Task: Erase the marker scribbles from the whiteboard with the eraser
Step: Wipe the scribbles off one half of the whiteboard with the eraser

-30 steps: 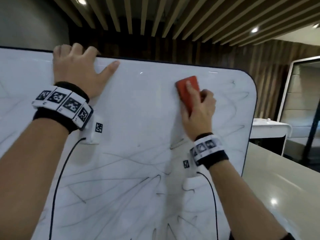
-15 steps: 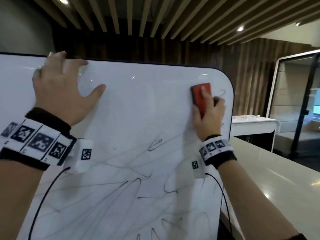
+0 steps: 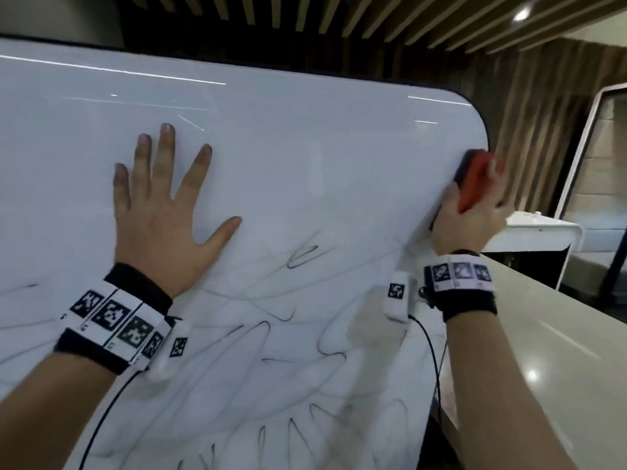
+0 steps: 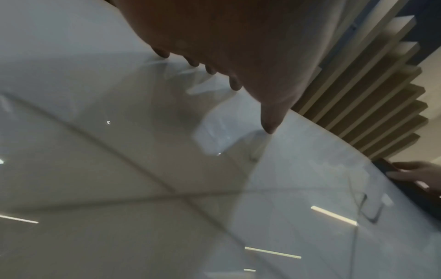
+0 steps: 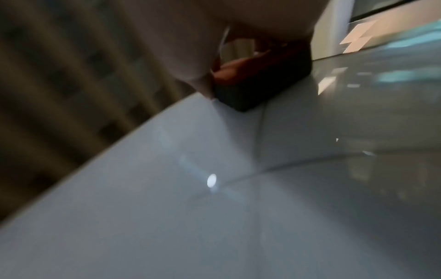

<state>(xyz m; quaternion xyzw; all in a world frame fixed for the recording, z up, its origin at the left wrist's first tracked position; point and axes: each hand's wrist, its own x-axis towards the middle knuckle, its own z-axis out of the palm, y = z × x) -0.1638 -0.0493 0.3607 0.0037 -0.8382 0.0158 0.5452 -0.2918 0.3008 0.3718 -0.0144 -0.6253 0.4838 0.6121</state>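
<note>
A large whiteboard [image 3: 305, 157] with rounded corners fills the head view; its upper part is wiped white and black marker scribbles [image 3: 271, 334] cover the lower half. My right hand [image 3: 471, 212] grips a red eraser [image 3: 473, 179] with a dark felt face, pressed against the board's right edge. The right wrist view shows the eraser [image 5: 260, 85] on the board [image 5: 214, 207]. My left hand [image 3: 163, 205] lies flat on the board with spread fingers, left of centre. In the left wrist view its fingertips [image 4: 236, 85] touch the board [image 4: 119, 169].
A pale counter [image 3: 559, 351] runs along the right of the board. Behind it stand a white table [image 3: 539, 232] and a framed glass booth [image 3: 604, 157]. A wall of wooden slats [image 3: 526, 113] lies beyond the board.
My right hand slid the eraser right and down to the board's right edge. My left hand left the top edge and now lies flat lower on the board.
</note>
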